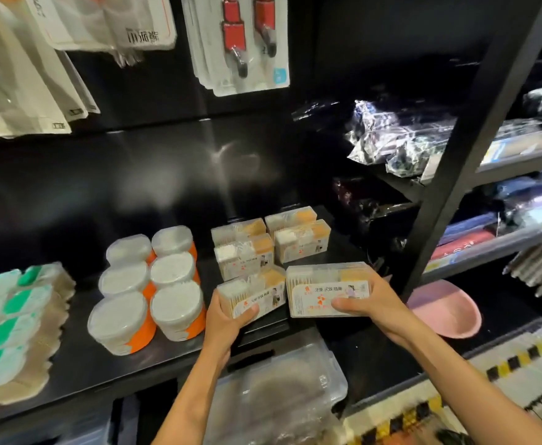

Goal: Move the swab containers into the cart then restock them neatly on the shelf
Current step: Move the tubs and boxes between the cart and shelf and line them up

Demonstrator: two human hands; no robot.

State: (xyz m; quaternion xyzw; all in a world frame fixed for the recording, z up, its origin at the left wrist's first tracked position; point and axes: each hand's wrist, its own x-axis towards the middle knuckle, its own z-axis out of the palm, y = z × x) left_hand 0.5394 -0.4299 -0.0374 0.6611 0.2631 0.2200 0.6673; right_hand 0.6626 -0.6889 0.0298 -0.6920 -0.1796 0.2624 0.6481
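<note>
Two rectangular clear swab boxes at the front edge of a black shelf (80, 358), each held by one hand. The left swab box (252, 295) is gripped at its near left corner by the left hand (227, 322), thumb curled over the printed front face. The right swab box (329, 289) — the larger in view — is held by the right hand (372, 305), thumb pressed on the front label and fingers wrapped behind its right end. The two boxes lie side by side, a narrow gap between them. Behind them stand four more swab boxes (272, 240) in two short rows, close together. To their left, six round swab tubs (149, 287) with orange bands sit in two columns, touching. Farther left lie green-and-white packets (9, 326). Below the shelf edge, a clear plastic bin (279, 390); to the right, a pink basin (444, 311) beside a black upright post (468, 146). Hanging carded packs (247, 43) above.
</note>
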